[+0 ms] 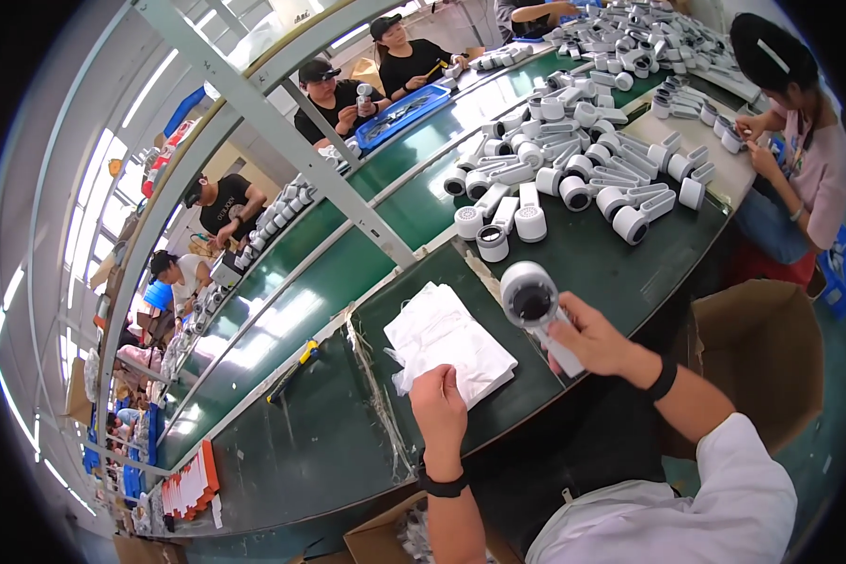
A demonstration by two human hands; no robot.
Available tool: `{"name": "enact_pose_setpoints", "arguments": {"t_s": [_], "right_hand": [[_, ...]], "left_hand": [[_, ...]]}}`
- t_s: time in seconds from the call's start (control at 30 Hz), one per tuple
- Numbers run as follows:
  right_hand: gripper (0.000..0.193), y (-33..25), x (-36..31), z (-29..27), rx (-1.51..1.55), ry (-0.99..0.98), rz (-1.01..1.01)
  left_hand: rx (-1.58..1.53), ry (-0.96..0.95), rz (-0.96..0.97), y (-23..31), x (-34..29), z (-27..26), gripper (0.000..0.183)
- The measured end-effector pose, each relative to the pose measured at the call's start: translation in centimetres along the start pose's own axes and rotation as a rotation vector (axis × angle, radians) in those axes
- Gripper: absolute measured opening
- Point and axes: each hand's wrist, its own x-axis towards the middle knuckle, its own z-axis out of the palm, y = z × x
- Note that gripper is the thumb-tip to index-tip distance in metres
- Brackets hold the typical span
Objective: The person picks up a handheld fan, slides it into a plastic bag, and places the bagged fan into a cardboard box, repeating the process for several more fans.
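Note:
My right hand (592, 336) is wrapped around the handle of a white handheld device (528, 288). Its round, thick head with a dark centre points up and away from me, above the dark green worktop (301, 423). Lower and to the left, my left hand (439, 406) is closed, thumb against curled fingers, at the near edge of a stack of thin white plastic bags (446, 334). The fingertips seem to pinch a bag's edge; the exact grip is partly hidden. A large heap of similar white devices (573, 155) lies beyond my right hand.
An open cardboard box (761, 362) stands at my right, another (385, 540) below the table edge. A yellow-handled tool (307, 353) and orange-and-white flat pieces (190, 481) lie leftward. A metal post (282, 132) rises beside the green conveyor (282, 324). Several people work around; one sits at right (804, 150).

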Motion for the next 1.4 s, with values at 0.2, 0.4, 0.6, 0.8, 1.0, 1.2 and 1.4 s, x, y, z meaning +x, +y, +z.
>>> {"name": "enact_pose_setpoints", "arguments": {"t_s": [0.2,0.4,0.6,0.8,1.0,1.2,1.4], "right_hand": [[0.058,3.4,-1.7,5.3,-0.015,0.152,-0.036],[0.062,4.6,-0.5,7.7,-0.005,0.314,0.019],[0.045,5.0,0.0,6.9,-0.029,0.452,-0.004],[0.048,5.3,-0.2,6.8,-0.282,0.459,-0.088],[0.048,4.7,-1.0,6.5,-0.270,0.504,-0.016],[0.051,3.8,-3.5,5.9,-0.364,0.432,-0.062],[0.064,-1.7,-6.8,1.5,-0.420,-0.048,0.000]], "left_hand": [[-0.384,0.005,-0.163,2.4,-1.2,0.4,0.013],[-0.645,-0.086,-0.380,3.7,-2.6,1.1,0.014],[-1.305,0.143,-0.653,2.5,-2.5,0.4,0.011],[-0.935,-0.041,-0.579,5.4,-2.1,-0.1,0.018],[-0.910,-0.008,-0.694,4.2,-2.4,0.1,0.020],[-0.989,0.102,-0.737,6.3,-1.3,1.6,0.017],[-0.859,0.022,-0.659,6.3,-1.2,1.1,0.016]]}}
